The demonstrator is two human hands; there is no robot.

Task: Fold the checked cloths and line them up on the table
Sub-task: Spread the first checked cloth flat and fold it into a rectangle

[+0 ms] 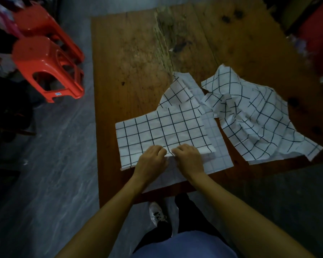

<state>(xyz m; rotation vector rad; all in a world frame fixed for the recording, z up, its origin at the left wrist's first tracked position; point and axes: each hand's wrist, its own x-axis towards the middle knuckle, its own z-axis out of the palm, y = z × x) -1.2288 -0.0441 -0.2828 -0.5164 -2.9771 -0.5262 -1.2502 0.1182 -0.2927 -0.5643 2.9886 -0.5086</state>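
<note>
**Both hands on the near cloth's fold**

My left hand (151, 159) and my right hand (189, 158) sit side by side on the flattened checked cloth (162, 131), close to the near edge of the wooden table (127, 58). The fingers of each hand are curled down and drawn together, knuckles up, the tips of both meeting at one dark line of the check. They press on, or nip, the edge of the upper layer there; I cannot tell which, as the fingertips are tucked under.

This cloth lies doubled: its upper layer shows bold black lines, and a paler layer with faint lines sticks out beyond it on the side of my right hand and towards me, hanging a little over the table's near edge. Its far corner is rumpled and turned up.

The crumpled checked cloth (254, 118) lies just beside it, further along the table on my right, unfolded and full of creases, touching or overlapping the first at its far corner.

Off the table's left side stand two red plastic stools (45, 60) on the grey floor (60, 164). Below the table's near edge I see my white shoe (157, 214).
</note>
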